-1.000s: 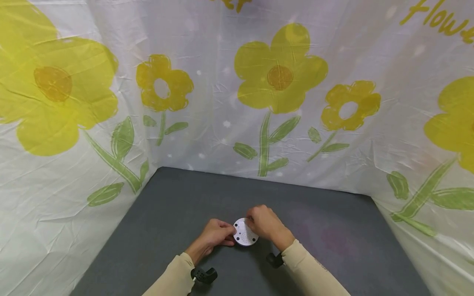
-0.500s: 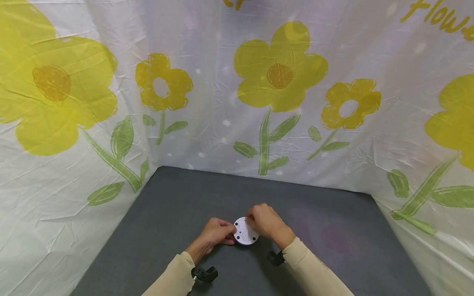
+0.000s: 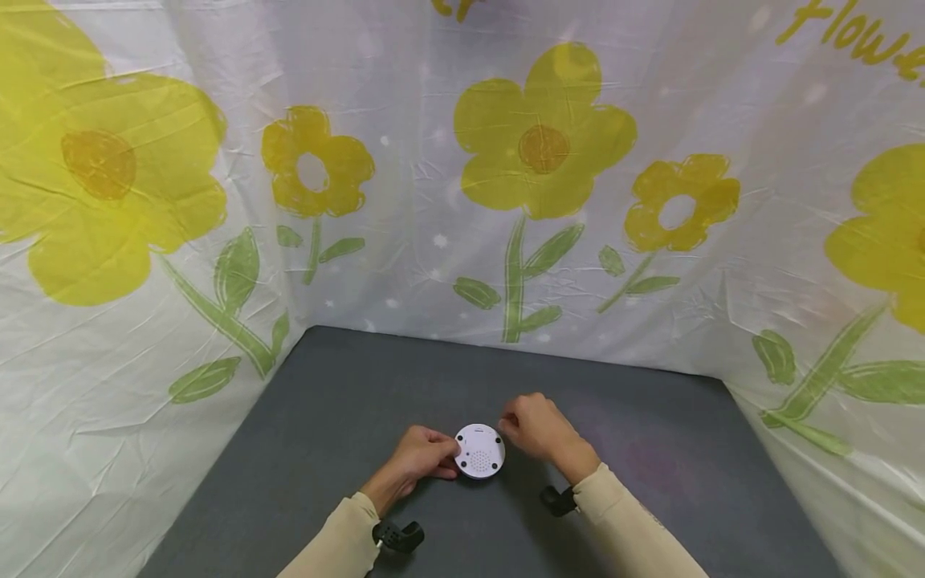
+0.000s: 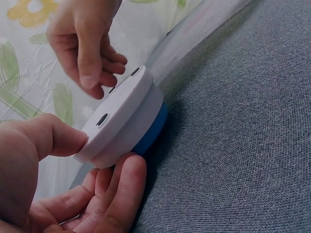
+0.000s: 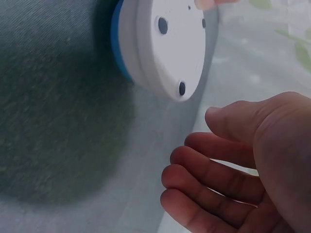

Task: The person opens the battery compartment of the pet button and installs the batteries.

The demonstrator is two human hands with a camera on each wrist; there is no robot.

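Note:
A round white device with several dark rubber feet and a patch of small holes lies on the grey table, feet side up. Its lower part is blue in the left wrist view. My left hand pinches its left edge, thumb on the upper face and fingers under the side. Just off the right edge, my right hand hovers with loosely bent fingers. Nothing shows between the right thumb and fingers.
The dark grey table is bordered at the back and both sides by a white curtain with yellow flowers. A black wrist mount sits under the left wrist, another under the right.
My right hand has let go of the device's upper right edge and moved a little to the right, uncovering the feet side. My left hand keeps its hold.

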